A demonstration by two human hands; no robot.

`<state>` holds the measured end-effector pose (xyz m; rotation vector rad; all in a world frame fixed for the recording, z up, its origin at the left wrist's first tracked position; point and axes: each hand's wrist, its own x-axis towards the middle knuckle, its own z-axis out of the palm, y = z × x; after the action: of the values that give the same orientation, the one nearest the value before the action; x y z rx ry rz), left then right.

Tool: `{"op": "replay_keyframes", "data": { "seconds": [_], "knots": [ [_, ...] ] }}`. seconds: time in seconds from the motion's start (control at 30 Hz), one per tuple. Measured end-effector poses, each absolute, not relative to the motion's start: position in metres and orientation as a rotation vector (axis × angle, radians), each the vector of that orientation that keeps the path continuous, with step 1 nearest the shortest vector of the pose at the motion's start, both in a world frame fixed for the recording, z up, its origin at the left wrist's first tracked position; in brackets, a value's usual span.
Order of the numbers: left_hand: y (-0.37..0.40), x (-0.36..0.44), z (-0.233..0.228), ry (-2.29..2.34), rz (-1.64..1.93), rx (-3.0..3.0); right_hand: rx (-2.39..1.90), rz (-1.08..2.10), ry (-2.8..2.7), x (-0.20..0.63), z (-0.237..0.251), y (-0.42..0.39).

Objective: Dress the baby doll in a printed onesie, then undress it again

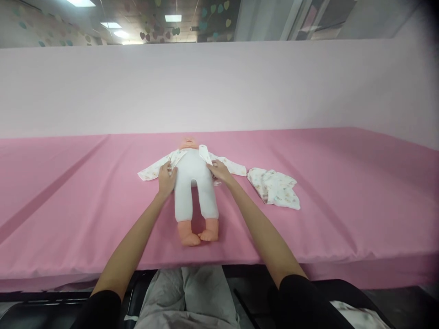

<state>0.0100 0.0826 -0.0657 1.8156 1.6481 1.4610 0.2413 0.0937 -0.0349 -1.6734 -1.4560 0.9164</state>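
Note:
A baby doll with a white cloth body and peach feet lies on its back on the pink table, head pointing away from me. An open printed white shirt is spread under it, sleeves out to both sides. My left hand rests on the doll's left side, gripping the shirt's left front edge. My right hand pinches the shirt's right front flap beside the doll's chest.
A second printed white garment lies crumpled to the right of the doll. A pale pink wall rises behind the table. The table's front edge runs just above my lap, where grey fabric lies.

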Motion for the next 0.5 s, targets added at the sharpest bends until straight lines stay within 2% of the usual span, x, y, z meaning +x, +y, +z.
{"op": "replay_keyframes", "data": {
  "seconds": [0.1,0.23,0.5],
  "knots": [
    [0.078,0.001,-0.076,1.644,1.42,1.784,-1.633,0.956,-1.267,0.251,-0.052,0.075],
    [0.078,-0.001,-0.081,1.67,1.35,1.811,-1.646,0.792,-1.189,0.261,-0.07,0.059],
    [0.077,-0.003,-0.079,1.763,1.67,1.692,-1.667,0.572,-1.131,0.269,-0.082,0.063]
  ]
}}
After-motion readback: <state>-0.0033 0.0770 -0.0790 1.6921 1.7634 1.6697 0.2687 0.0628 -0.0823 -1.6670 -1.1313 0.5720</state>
